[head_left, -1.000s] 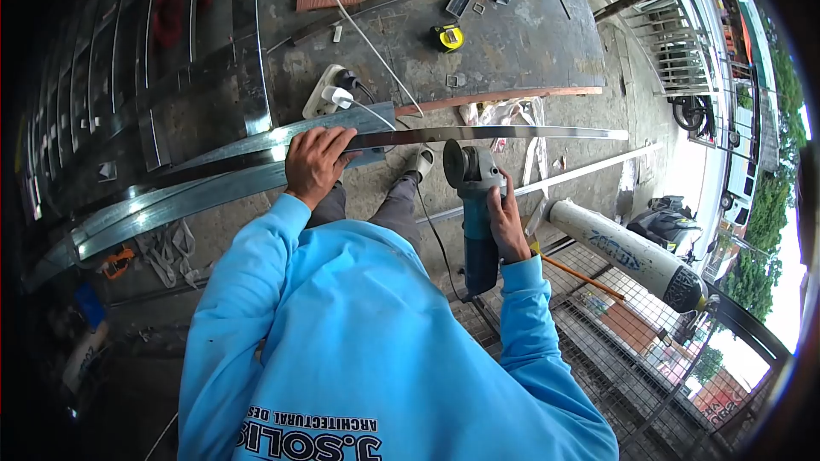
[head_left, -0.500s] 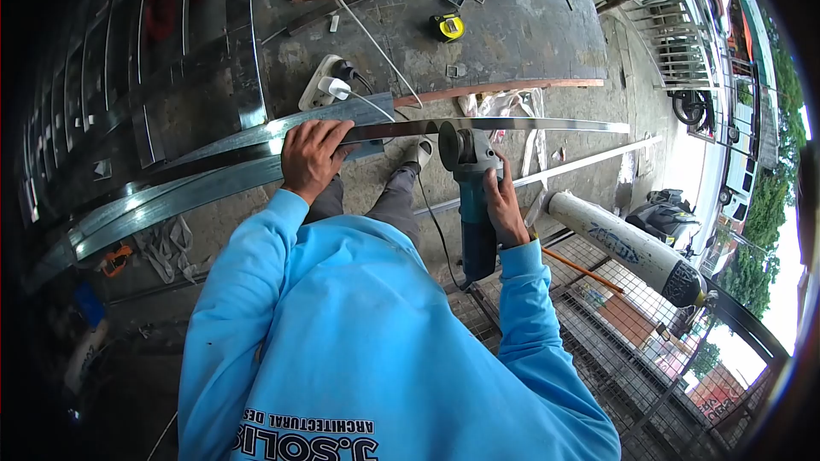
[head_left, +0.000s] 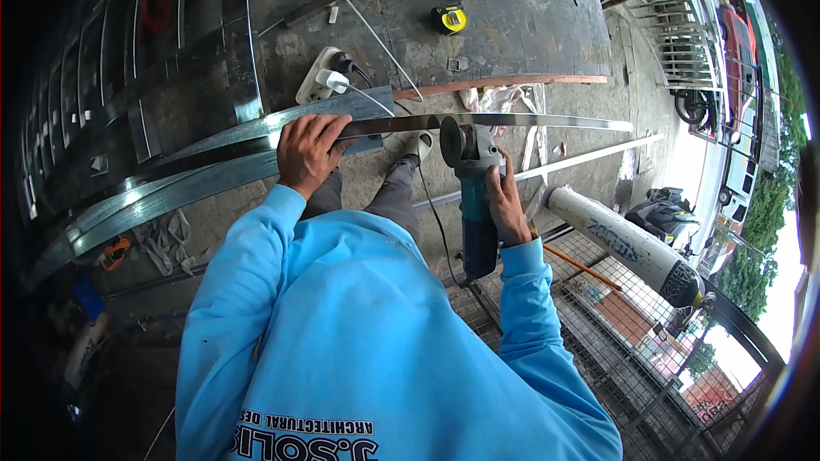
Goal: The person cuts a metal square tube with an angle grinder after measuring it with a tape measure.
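Shiny metal is running across the middle of the head view as a long, narrow strip [head_left: 547, 120], its bare end pointing right of centre and the rest reaching into the dim left side. Left of centre, the left hand [head_left: 309, 154] is clamping onto the strip, fingers lying over it. Right of centre, well apart from the left, the right hand [head_left: 510, 209] is wrapping around the body of a grinder [head_left: 475, 235]. Its disc [head_left: 451, 143] is overlapping the strip in the frame, but whether the two are touching is impossible to tell. Judging by its looks, the strip is probably being stiff near the grip and springy toward its bare end, fairly light, smooth enough for slipping, and possibly sharp along its edges. Good hold is likely lying where the left hand is gripping, alongside the grey metal bars [head_left: 179, 190] at left, away from the disc. Compact and dense-looking, the grinder is probably weighing more and suiting a firm hold around its thick body.
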`<act>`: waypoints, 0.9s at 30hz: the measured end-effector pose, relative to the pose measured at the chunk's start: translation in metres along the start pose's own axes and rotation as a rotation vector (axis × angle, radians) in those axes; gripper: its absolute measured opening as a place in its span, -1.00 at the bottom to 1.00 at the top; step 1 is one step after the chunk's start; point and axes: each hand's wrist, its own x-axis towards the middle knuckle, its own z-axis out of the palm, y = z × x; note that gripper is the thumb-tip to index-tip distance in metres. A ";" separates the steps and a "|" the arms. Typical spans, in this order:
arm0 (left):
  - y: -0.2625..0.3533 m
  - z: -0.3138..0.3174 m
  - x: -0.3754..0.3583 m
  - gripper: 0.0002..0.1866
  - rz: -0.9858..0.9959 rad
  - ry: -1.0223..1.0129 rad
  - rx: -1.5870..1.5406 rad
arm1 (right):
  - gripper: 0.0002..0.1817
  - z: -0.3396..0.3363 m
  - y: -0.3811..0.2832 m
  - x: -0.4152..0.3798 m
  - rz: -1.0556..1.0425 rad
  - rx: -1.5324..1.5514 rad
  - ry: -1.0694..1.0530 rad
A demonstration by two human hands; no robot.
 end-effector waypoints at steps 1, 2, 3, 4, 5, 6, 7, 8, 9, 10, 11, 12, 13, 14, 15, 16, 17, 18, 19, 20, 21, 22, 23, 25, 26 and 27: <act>0.000 0.000 0.000 -0.56 -0.003 -0.001 0.000 | -0.20 0.000 0.000 0.000 -0.007 0.016 0.001; 0.000 0.001 0.000 -0.56 -0.004 -0.001 0.000 | -0.20 0.000 -0.001 0.000 -0.007 0.016 0.000; 0.000 0.001 -0.001 -0.56 -0.007 -0.008 -0.001 | -0.20 0.000 -0.002 0.000 0.000 0.024 -0.008; -0.001 0.001 -0.001 -0.56 -0.009 -0.015 -0.001 | -0.20 0.000 -0.003 0.000 0.008 0.033 -0.016; -0.001 0.002 -0.001 -0.56 -0.010 -0.015 -0.002 | -0.20 0.001 -0.004 -0.001 0.008 0.033 -0.016; -0.001 0.002 -0.001 -0.56 -0.006 -0.012 0.000 | -0.20 0.001 -0.005 -0.002 0.027 0.032 -0.017; -0.001 0.002 -0.001 -0.56 -0.003 -0.008 0.003 | -0.21 0.001 -0.006 -0.002 0.044 0.030 -0.019; -0.001 0.001 -0.001 -0.56 -0.003 -0.008 0.003 | -0.21 0.001 -0.006 -0.001 0.044 0.029 -0.019; -0.001 0.001 -0.001 -0.56 -0.002 -0.007 0.002 | -0.20 0.001 -0.005 -0.001 0.030 0.026 -0.012; -0.001 0.000 -0.001 -0.56 0.000 -0.006 0.003 | -0.20 0.002 -0.005 -0.001 0.015 0.023 -0.005; -0.001 0.001 -0.001 -0.56 0.000 -0.006 0.003 | -0.20 0.001 -0.003 0.000 0.014 0.023 -0.005; -0.001 0.001 -0.001 -0.56 0.001 -0.001 -0.002 | -0.20 0.000 0.000 0.001 0.005 0.017 0.004; -0.001 0.001 0.000 -0.56 0.002 0.003 -0.006 | -0.20 0.000 0.000 0.002 -0.005 0.011 0.012; -0.001 0.000 0.000 -0.56 0.002 0.004 -0.006 | -0.20 0.000 0.000 0.003 -0.005 0.011 0.011; -0.001 0.000 0.000 -0.56 0.003 0.003 -0.004 | -0.19 0.000 -0.001 0.003 -0.010 0.000 0.014; -0.001 0.000 0.000 -0.56 0.004 0.003 -0.003 | -0.19 0.001 -0.002 0.003 -0.016 -0.012 0.016; -0.001 0.000 0.000 -0.56 0.004 0.003 -0.003 | -0.19 0.001 -0.002 0.003 -0.016 -0.012 0.016; -0.001 0.000 0.000 -0.56 0.005 0.005 -0.003 | -0.19 0.001 -0.003 0.004 -0.009 -0.011 0.015; -0.001 -0.001 0.001 -0.56 0.006 0.007 -0.004 | -0.18 0.001 -0.004 0.004 -0.002 -0.010 0.014; 0.000 -0.001 0.001 -0.56 0.005 0.007 -0.004 | -0.18 0.001 -0.003 0.005 -0.001 -0.011 0.013; 0.000 -0.001 0.001 -0.56 0.000 -0.001 -0.002 | -0.18 0.001 -0.001 0.006 -0.041 -0.034 0.023; 0.000 -0.001 0.000 -0.55 -0.005 -0.010 -0.001 | -0.18 0.001 0.000 0.006 -0.081 -0.058 0.034; -0.001 -0.001 0.000 -0.55 -0.006 -0.010 -0.001 | -0.18 0.001 0.001 0.007 -0.081 -0.058 0.034; -0.001 0.000 0.000 -0.54 -0.001 -0.001 -0.010 | -0.19 0.001 0.002 0.007 -0.065 -0.062 0.044; -0.001 0.000 0.000 -0.54 -0.001 0.000 -0.011 | -0.19 0.000 0.003 0.007 -0.065 -0.063 0.044; -0.001 0.001 -0.001 -0.53 -0.005 -0.005 -0.012 | -0.20 -0.001 0.004 0.007 -0.077 -0.097 0.045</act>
